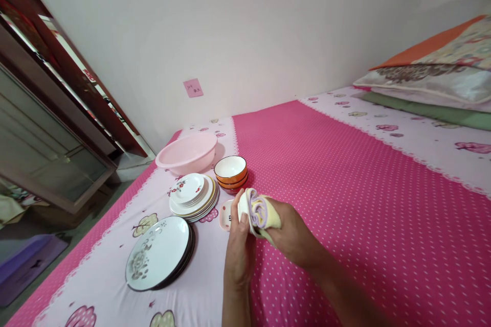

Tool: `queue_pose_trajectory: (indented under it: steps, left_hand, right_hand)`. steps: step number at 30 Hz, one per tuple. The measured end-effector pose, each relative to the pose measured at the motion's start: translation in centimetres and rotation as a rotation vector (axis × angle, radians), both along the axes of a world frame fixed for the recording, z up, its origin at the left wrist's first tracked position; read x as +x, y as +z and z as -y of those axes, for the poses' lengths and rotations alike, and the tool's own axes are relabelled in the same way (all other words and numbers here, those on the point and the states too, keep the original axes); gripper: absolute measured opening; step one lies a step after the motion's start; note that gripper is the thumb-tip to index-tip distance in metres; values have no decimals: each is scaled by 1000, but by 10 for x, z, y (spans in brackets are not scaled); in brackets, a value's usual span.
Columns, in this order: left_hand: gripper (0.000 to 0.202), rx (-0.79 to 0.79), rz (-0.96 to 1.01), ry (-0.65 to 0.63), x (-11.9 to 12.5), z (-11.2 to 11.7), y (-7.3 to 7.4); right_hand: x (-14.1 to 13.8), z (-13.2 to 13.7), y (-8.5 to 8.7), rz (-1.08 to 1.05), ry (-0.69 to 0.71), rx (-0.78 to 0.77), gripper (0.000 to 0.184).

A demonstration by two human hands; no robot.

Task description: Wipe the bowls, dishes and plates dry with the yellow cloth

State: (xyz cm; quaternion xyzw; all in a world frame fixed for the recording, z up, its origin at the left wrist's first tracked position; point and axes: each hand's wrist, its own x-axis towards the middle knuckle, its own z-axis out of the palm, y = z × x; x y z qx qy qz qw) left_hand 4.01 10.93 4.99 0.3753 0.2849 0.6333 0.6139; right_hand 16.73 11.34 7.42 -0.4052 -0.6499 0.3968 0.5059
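Both my hands meet over the bed's near edge. My right hand (pixel 293 235) is closed round a bunched cloth (pixel 258 213), yellow and white with a purple edge. My left hand (pixel 238 245) grips the same cloth from the left, fingers pressed on it. Just behind the hands lies a small pink-rimmed dish (pixel 225 214), partly hidden by them. Left of it stands a stack of white flowered plates (pixel 194 195), and nearer me a stack of larger plates (pixel 159 253) with dark rims. Orange bowls (pixel 230 171) sit stacked behind the dish.
A pink plastic basin (pixel 187 152) rests at the bed's far left corner. The bed carries a pink dotted sheet (pixel 345 179). Folded bedding and pillows (pixel 433 79) lie at the far right. A wooden door frame (pixel 57 112) stands left of the bed, with the floor below.
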Motion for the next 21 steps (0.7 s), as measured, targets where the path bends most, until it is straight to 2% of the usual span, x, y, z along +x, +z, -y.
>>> queue_pose_trajectory:
  steps: [3, 7, 9, 12, 15, 16, 17, 18, 21]
  left_hand:
    - [66, 42, -140, 7, -4, 5, 5]
    - [70, 62, -169, -61, -6, 10, 10]
    - [69, 50, -145, -76, -6, 10, 10]
    - [60, 0, -34, -73, -5, 6, 5]
    - [46, -121, 185, -68, -4, -3, -1]
    - [44, -169, 255, -57, -4, -5, -2]
    - [44, -220, 316, -38, -3, -7, -2]
    - [45, -267, 365, -13, -3, -8, -2]
    - [46, -366, 448, 69, -1, -7, 3]
  right_hand:
    - [5, -5, -4, -248, 54, -193, 19]
    - [7, -6, -9, -593, 181, -453, 37]
    - [8, -3, -8, -700, 235, -522, 43]
    - [17, 2, 0, -642, 322, -477, 42]
    - [41, 3, 10, -348, 453, -378, 40]
    - [51, 3, 13, -276, 432, -353, 40]
    - [60, 2, 15, -238, 348, -330, 41]
    - [68, 1, 16, -235, 197, -298, 41]
    - [78, 3, 22, -272, -381, -101, 38]
